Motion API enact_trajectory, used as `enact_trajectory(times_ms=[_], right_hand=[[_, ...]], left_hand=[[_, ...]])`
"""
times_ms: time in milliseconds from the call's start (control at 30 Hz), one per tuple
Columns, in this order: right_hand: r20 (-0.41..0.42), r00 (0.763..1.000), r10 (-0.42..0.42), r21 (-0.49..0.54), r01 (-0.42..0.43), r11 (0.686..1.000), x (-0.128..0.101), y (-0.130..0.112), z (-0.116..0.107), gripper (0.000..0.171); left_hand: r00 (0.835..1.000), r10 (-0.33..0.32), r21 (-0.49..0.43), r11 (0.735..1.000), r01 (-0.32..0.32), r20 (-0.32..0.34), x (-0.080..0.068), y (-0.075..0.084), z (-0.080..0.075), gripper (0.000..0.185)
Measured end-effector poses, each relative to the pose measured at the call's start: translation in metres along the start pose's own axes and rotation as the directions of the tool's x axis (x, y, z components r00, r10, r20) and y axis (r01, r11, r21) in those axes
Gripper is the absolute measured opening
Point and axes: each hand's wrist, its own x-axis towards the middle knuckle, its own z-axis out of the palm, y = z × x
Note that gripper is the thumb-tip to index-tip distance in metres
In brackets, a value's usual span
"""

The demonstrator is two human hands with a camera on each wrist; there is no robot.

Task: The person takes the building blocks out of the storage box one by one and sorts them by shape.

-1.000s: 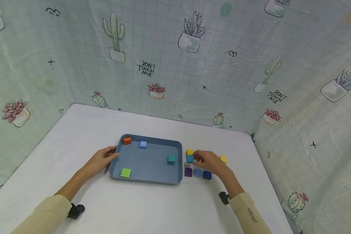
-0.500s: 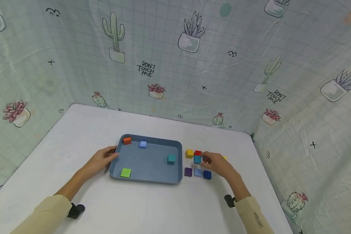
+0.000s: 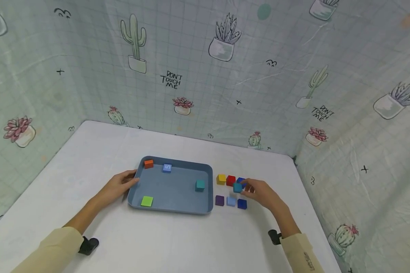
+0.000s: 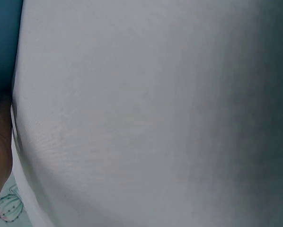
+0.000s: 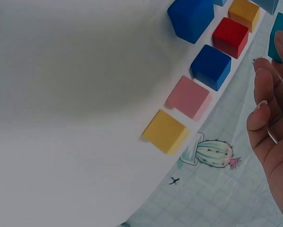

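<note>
In the head view, my left hand [image 3: 120, 185] holds the left rim of the blue-grey tray [image 3: 174, 189], its thumb over the edge. Inside the tray are an orange block [image 3: 148, 163], a light blue block marked 5 [image 3: 167, 168], a teal block [image 3: 199, 185] and a flat green block [image 3: 147, 201]. My right hand [image 3: 261, 193] pinches a teal-blue cube [image 3: 237, 187] above the table, right of the tray. Close by are a red cube [image 3: 230, 180], a partly covered blue cube [image 3: 240, 181] and a yellow cube [image 3: 221, 179].
In front of the right hand lie purple [image 3: 219, 200], light blue [image 3: 231, 201] and dark blue [image 3: 242, 204] blocks. The right wrist view shows pink [image 5: 189, 98] and yellow [image 5: 166, 132] blocks continuing the row near the table edge. A patterned curtain [image 3: 191, 83] surrounds the white table [image 3: 177, 242].
My right hand has moved rightward with the teal-blue cube, from in front of the yellow cube past the red one, to in front of the blue one. The left hand and tray stay put.
</note>
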Motion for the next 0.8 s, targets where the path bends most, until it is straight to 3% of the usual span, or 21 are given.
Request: enact_trajectory(times_ms=[267,800], right_hand=[[0.023,0.998,0.063,0.007,-0.064,0.998,-0.005,0.007,0.001,0.03],[0.003,0.996,0.087,-0.005,-0.087,0.996,-0.018,0.021,0.002,0.034]], left_hand=[[1.0,-0.001,-0.012,1.0,0.001,0.009,-0.001,-0.003,-0.001,0.065],[1.0,0.007,-0.02,1.0,-0.007,0.009,-0.001,-0.002,0.0,0.065]])
